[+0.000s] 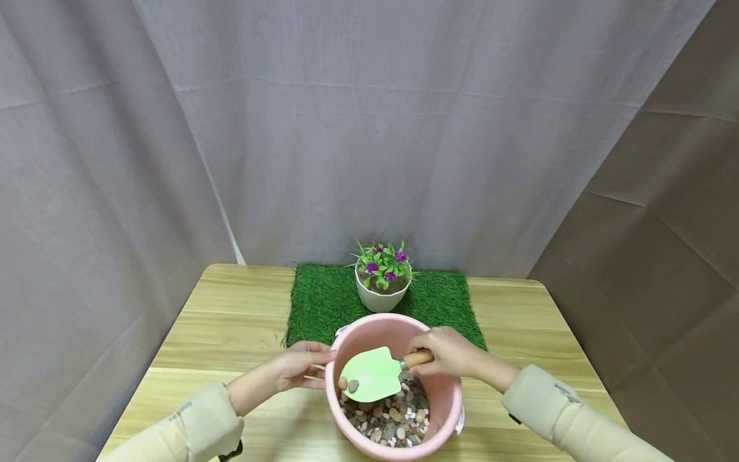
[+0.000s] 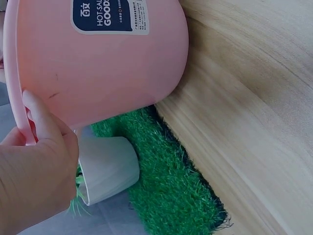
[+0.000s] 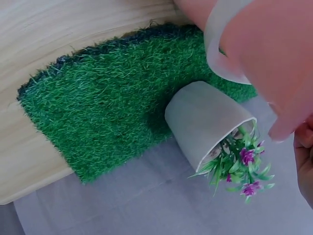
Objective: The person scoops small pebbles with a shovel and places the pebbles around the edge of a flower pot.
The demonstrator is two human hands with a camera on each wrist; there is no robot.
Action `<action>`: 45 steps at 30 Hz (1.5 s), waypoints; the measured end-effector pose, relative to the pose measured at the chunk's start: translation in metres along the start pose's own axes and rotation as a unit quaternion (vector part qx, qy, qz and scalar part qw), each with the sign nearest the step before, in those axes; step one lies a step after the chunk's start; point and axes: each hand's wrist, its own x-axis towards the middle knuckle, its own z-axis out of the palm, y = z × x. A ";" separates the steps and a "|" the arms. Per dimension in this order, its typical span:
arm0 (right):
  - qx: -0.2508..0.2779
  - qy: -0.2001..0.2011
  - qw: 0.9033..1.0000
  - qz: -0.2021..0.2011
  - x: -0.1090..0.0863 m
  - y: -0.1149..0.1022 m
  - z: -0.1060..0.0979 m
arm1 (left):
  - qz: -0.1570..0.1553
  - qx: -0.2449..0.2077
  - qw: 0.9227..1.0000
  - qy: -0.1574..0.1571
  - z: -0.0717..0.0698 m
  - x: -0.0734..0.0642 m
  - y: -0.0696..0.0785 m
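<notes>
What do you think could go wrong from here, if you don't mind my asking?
The two stones near the tip of the green trowel could slide off if the right hand tilts it. The potted plant stands close behind the pink bucket, so a shove backward might knock it over.

A green turf mat (image 3: 98, 103) lies on the wooden table (image 3: 29, 54), reaching right of the white pot (image 3: 203, 117) that stands on it with purple flowers (image 3: 247, 155) and green leaves (image 3: 216, 169). Nearer is the blurred pink bucket (image 3: 279, 44) with its white handle (image 3: 213, 49); the right hand (image 3: 304, 156), partly cut off, shows just beside its rim (image 3: 279, 131), and grey cloth (image 3: 137, 205) hangs at the far side
</notes>
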 end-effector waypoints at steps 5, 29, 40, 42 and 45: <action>0.003 0.016 1.000 -0.002 -0.003 0.005 -0.005 | 0.000 0.001 1.000 0.002 -0.002 0.000 0.001; 0.078 0.040 0.992 0.089 -0.015 0.046 -0.042 | -0.004 -0.009 1.000 0.000 -0.001 0.000 -0.002; 0.081 0.075 0.985 0.132 -0.021 0.077 -0.049 | -0.001 -0.004 1.000 -0.001 -0.002 0.000 0.000; 0.077 0.071 0.983 0.149 -0.023 0.082 -0.048 | -0.001 -0.004 1.000 -0.001 -0.001 0.000 0.000; 0.075 0.071 0.980 0.167 -0.026 0.087 -0.047 | -0.001 -0.003 1.000 -0.001 -0.001 0.000 0.000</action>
